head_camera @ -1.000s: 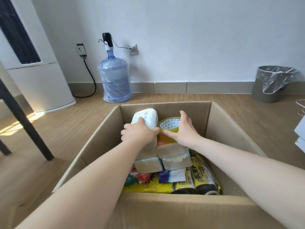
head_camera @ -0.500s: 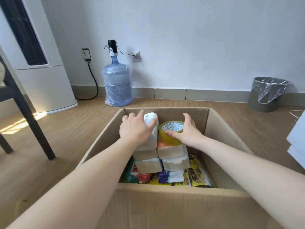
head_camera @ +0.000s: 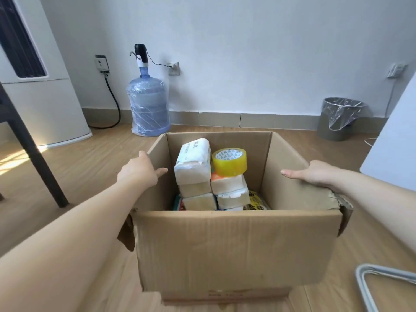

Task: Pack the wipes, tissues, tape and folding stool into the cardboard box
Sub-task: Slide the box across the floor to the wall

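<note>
Head view: the top tissue pack (head_camera: 193, 162) bears print too small to read. Left hand (head_camera: 140, 171) and right hand (head_camera: 311, 173) rest flat and unclenched on the cardboard box (head_camera: 236, 248) walls, holding nothing; tape (head_camera: 229, 162) sits inside, between them.

The light wood-plank floor (head_camera: 90, 167) carries 1 open brown cardboard box (head_camera: 236, 246). Farther back stand 1 blue plastic-wrapped water jug (head_camera: 148, 109) and 1 grey lined waste bin (head_camera: 340, 120).

Head camera looks forward-down, close over the cardboard box (head_camera: 236, 246).
</note>
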